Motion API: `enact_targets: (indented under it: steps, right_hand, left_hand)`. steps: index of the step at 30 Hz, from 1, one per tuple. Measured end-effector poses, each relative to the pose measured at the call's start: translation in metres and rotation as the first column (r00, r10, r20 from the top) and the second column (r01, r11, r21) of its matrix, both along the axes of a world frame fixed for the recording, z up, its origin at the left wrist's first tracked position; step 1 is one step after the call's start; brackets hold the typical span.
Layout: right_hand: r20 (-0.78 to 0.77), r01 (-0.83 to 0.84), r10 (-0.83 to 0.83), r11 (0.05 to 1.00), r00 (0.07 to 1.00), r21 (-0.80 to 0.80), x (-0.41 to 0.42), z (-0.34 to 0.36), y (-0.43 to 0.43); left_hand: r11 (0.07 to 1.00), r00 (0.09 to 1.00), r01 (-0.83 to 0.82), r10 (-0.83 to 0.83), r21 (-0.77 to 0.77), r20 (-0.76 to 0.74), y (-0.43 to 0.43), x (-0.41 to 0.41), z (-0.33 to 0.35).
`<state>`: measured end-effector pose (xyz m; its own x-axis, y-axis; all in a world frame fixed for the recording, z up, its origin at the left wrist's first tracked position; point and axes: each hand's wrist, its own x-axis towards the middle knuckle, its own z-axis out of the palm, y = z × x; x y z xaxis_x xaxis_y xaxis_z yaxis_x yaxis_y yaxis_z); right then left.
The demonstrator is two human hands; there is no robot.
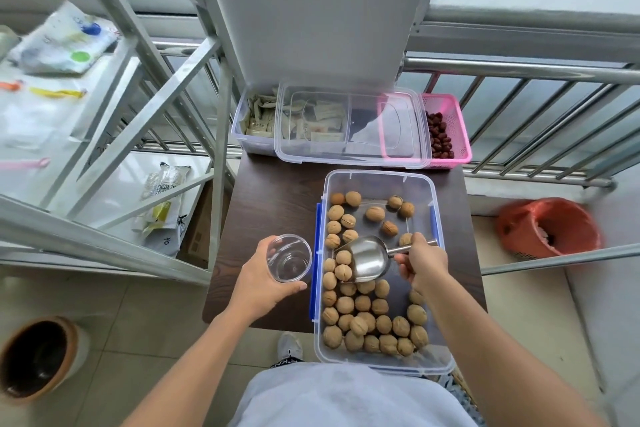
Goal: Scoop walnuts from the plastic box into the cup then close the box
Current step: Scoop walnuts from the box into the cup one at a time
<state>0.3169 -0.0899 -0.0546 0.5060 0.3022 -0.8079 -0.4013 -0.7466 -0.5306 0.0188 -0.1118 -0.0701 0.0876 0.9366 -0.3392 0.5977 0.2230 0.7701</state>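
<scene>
An open clear plastic box [380,180] with blue side latches sits on a small dark table [273,204]; several walnuts [363,322] lie inside, mostly at the near end. My right hand [420,262] grips the handle of a metal scoop [369,258], whose bowl lies among the walnuts with one walnut at its mouth. My left hand [263,282] holds an empty clear cup [289,257] upright just left of the box. The box's clear lid [353,125] lies at the back, across other containers.
Behind the box stand a clear tub of sachets [258,118] and a pink basket of red dates [446,128]. A metal shelf frame [114,107] rises on the left, a railing [519,87] on the right. An orange-lined bin [550,227] and a brown pot [38,357] stand on the floor.
</scene>
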Motion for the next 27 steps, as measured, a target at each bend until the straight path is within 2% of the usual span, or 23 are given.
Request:
enact_targets:
  steps: [2, 5, 11, 18, 27]
  right_hand:
    - [0.043, -0.048, 0.049, 0.999, 0.998, -0.01, -0.004, -0.003, -0.001]
    - [0.012, -0.081, 0.082, 0.996, 0.997, -0.02, -0.009, -0.007, -0.006]
    - [-0.069, 0.038, -0.043, 0.997, 0.997, -0.073, -0.007, -0.014, -0.018]
    - [-0.076, 0.114, -0.113, 0.993, 0.991, 0.004, -0.007, -0.005, -0.021]
    - [-0.205, 0.251, -0.224, 0.961, 0.953, 0.117, 0.003, 0.014, -0.015]
  left_hand:
    - [1.0, 1.0, 0.0, 0.0, 0.004, 0.002, 0.0, 0.0, -0.002]
    - [1.0, 1.0, 0.004, -0.004, 0.0, 0.006, 0.0, -0.001, -0.003]
    - [1.0, 1.0, 0.009, -0.009, -0.003, 0.007, 0.001, 0.0, -0.001]
    - [1.0, 1.0, 0.007, -0.007, 0.015, 0.0, 0.001, -0.001, 0.002]
    - [0.991, 0.999, -0.039, 0.042, 0.125, -0.025, 0.007, 0.007, 0.007]
